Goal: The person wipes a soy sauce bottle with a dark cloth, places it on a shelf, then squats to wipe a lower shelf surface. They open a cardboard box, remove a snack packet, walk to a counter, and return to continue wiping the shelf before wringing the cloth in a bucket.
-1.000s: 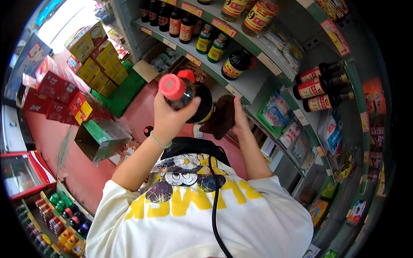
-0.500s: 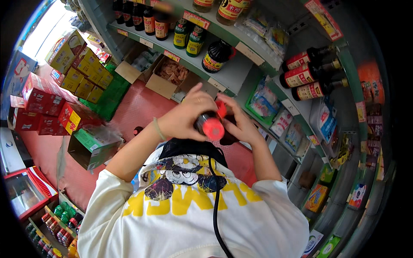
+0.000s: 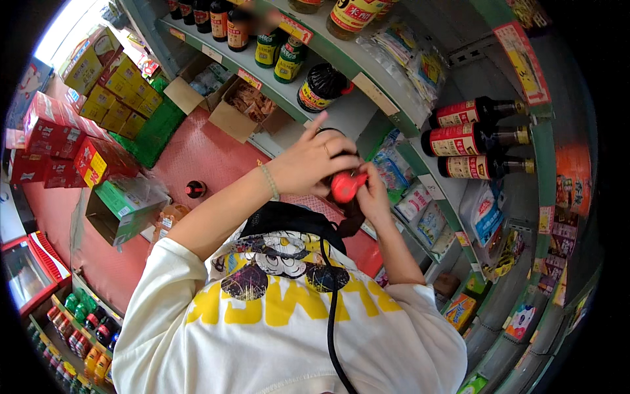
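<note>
Far and right I see shelving (image 3: 377,118); nearer, between both hands, a dark bottle (image 3: 343,177) — likely weighty, stiff, slick, best gripped round its body. Its long axis seems to run away from me. The left hand (image 3: 308,163) wraps its fingers round it; the right hand (image 3: 375,198), above brown cloth (image 3: 352,221), gathers its fingers by the near-pointing red cap (image 3: 345,189) — clamped or not, I can't tell.

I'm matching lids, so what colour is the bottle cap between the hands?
The cap is red; it shows best in the head view.
</note>
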`<move>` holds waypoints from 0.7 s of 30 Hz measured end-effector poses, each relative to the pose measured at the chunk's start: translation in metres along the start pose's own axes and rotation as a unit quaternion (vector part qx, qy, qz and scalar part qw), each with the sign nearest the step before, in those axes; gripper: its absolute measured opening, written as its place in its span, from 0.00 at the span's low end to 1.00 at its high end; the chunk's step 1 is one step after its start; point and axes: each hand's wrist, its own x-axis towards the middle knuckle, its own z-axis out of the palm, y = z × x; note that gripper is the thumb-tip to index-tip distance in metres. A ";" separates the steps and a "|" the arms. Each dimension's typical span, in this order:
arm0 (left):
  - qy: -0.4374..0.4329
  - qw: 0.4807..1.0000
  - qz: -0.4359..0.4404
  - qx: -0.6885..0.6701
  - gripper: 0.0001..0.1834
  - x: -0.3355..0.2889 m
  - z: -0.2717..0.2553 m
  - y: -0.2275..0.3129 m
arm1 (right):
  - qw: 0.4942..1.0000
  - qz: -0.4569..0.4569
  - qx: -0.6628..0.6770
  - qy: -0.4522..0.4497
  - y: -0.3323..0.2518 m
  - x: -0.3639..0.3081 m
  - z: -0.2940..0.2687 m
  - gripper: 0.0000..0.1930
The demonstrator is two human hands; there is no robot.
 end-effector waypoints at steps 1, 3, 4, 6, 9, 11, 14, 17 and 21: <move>0.046 0.998 -0.032 0.025 0.37 0.004 0.005 -0.004 | 0.999 -0.015 0.028 0.042 0.028 0.008 0.004 0.07; 0.069 0.992 -0.107 0.028 0.37 0.003 -0.001 -0.003 | 0.992 -0.040 0.051 0.111 0.060 0.021 0.010 0.06; 0.085 0.987 -0.134 -0.015 0.36 -0.005 0.000 -0.006 | 0.988 -0.053 0.043 0.138 0.068 0.026 0.013 0.05; 0.119 0.969 -0.191 -0.103 0.35 -0.030 0.003 -0.010 | 0.976 -0.075 0.070 0.190 0.081 0.036 0.021 0.05; 0.153 0.933 -0.284 -0.162 0.33 -0.081 -0.002 -0.002 | 0.960 -0.084 0.121 0.237 0.102 0.060 0.029 0.03; 0.179 0.922 -0.331 -0.092 0.33 -0.122 -0.003 0.004 | 0.946 -0.063 0.148 0.280 0.111 0.077 0.037 0.04; 0.233 0.831 -0.475 -0.171 0.31 -0.180 0.003 0.025 | 0.936 -0.033 0.158 0.314 0.134 0.100 0.034 0.11; 0.306 0.749 -0.558 -0.184 0.28 -0.227 0.013 0.047 | 0.924 0.063 0.149 0.346 0.144 0.127 0.027 0.22; 0.355 0.699 -0.597 -0.170 0.26 -0.253 0.020 0.076 | 0.901 0.056 0.224 0.368 0.111 0.161 0.032 0.24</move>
